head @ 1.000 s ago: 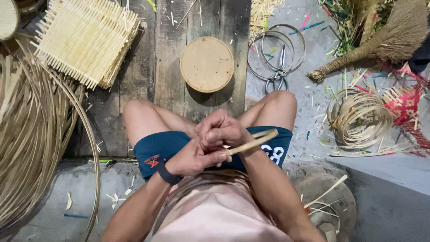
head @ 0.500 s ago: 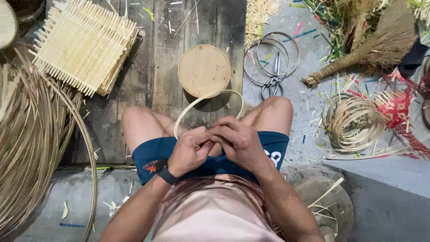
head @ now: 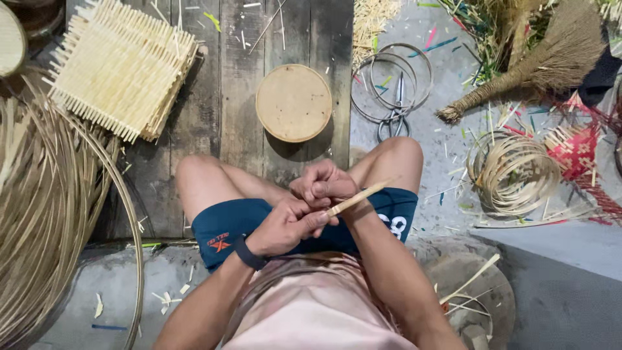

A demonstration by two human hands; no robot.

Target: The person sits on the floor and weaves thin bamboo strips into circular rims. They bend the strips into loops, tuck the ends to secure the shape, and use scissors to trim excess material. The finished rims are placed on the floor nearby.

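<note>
Head view, hands: the left hand (head: 288, 225) is closed on the near end of a bamboo strip (head: 357, 198); the right hand (head: 324, 183) is clenched over the strip just beyond it, the two touching.
Strip: pale and flat, it lies over the lap and pokes out toward the right knee, nearer the body than the round wooden lid (head: 293, 102).
Around the lid: a woven mat (head: 120, 68) lies left of it; wire rings (head: 392, 78) with scissors (head: 396, 107) lie right; a coil of strips (head: 513, 172) lies further right.
Risk: a thin strip may splinter or snap if bent hard, and its edge could cut a finger.
Room: the planks between knees and lid are bare; a bundle of long canes (head: 45, 214) crowds the left.
</note>
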